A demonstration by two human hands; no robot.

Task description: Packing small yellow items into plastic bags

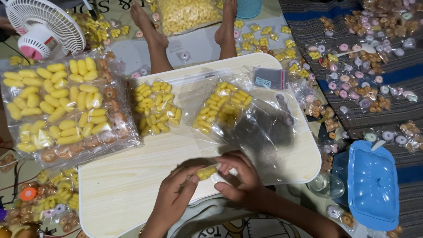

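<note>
Both hands at near edge of pale wooden table point(132, 185), meeting over one small clear packet of yellow snacks point(206, 172).

Left hand point(174, 196): fingers point(190, 172) curled around packet's left end, thumb on near side, closed on it. Right hand point(240, 176): fingers point(229, 162) bent over packet's right end, thumb below, also closed on it. Packet low over tabletop between the two sets of fingers; touching the wood or not, cannot tell.

Just beyond right fingers: loose heap of empty clear plastic bags point(269, 132), crumpled, reaching toward table's right edge. Further beyond, open bag of loose yellow snacks point(222, 108). Beyond left fingers, well apart: second pile of yellow snacks in plastic point(155, 108).

Far left of left fingers: large clear bag of stacked yellow snack packets point(57, 105), overhanging table's left edge, brown ring-shaped snacks along its lower side. Beyond that, white and pink small fan point(42, 26).

Right of right fingers, off table: blue plastic lidded box point(372, 185), clear glass point(325, 185) just left of it. Beyond, on striped mat point(396, 75): many small packets of pink and brown ring snacks point(365, 88), scattered.

Far side of table: another person's bare feet point(152, 31), one either side of a big bag of yellow snacks point(187, 13).

Near left fingers, below table's left corner: more mixed small packets on floor point(48, 200).
</note>
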